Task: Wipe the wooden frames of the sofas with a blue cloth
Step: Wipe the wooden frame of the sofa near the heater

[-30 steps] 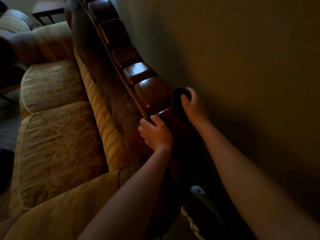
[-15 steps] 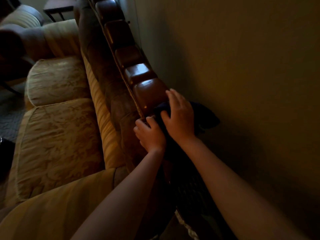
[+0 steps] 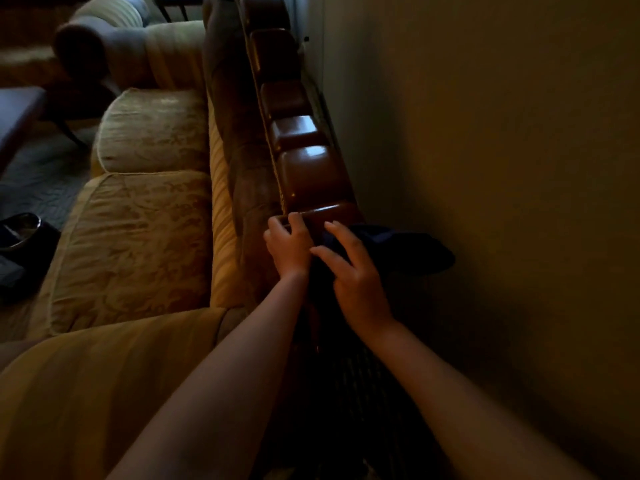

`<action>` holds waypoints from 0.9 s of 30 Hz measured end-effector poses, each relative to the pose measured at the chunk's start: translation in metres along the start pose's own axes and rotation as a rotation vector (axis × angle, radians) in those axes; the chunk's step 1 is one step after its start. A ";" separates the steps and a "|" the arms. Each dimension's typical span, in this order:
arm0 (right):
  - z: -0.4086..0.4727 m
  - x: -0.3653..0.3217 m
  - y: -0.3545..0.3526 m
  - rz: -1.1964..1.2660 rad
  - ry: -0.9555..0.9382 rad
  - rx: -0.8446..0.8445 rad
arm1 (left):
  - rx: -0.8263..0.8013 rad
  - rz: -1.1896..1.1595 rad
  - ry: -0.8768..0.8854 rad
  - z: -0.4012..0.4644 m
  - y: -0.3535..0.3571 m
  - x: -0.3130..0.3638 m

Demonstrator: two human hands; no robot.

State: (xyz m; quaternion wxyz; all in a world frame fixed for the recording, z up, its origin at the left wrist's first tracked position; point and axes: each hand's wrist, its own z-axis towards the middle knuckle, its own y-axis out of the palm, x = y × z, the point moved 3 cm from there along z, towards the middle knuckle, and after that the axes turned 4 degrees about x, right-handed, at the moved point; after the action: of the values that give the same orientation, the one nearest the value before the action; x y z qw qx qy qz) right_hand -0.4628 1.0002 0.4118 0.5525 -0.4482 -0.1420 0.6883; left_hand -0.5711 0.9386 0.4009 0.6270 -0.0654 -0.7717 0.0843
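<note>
1. Head view: right hand [image 3: 360, 285] lying palm-down on the blue cloth [image 3: 408, 247], fingers spread and fairly straight, pressing it onto the near end of the wooden frame [image 3: 304, 174].
2. Left hand [image 3: 289, 244] sitting just left of the right one, fingers curled over the front edge of the frame's top rail, gripping it.
3. Blue cloth bunching out to the right of the right hand, spilling toward the wall [image 3: 485, 168] and partly hiding in shadow.
4. Wooden frame running from near to far along the wall as a row of glossy rounded blocks.
5. Sofa seat cushions [image 3: 138, 237] lying to the left of the frame, a dark shoe [image 3: 20, 233] resting on the floor at far left.
</note>
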 end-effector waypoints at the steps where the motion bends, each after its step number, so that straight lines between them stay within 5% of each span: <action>1: 0.006 0.007 -0.008 0.012 0.007 -0.015 | -0.002 -0.015 -0.004 0.000 0.000 0.000; 7: -0.034 0.023 -0.011 0.280 0.520 0.148 | 0.003 -0.035 -0.019 0.002 0.001 -0.004; 15: -0.067 0.019 0.009 0.240 0.127 0.021 | -0.003 -0.022 -0.013 0.007 0.004 -0.007; 22: -0.076 0.040 0.006 0.345 0.574 0.175 | -0.012 -0.029 -0.022 0.013 0.006 -0.011; 27: -0.072 0.003 0.017 0.233 0.628 0.095 | -0.013 -0.026 -0.019 0.011 0.005 -0.011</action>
State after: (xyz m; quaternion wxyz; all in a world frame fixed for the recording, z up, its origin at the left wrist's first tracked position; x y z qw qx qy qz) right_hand -0.4178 0.9754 0.3592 0.5073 -0.6252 0.1195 0.5810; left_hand -0.5797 0.9408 0.3875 0.6201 -0.0585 -0.7791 0.0719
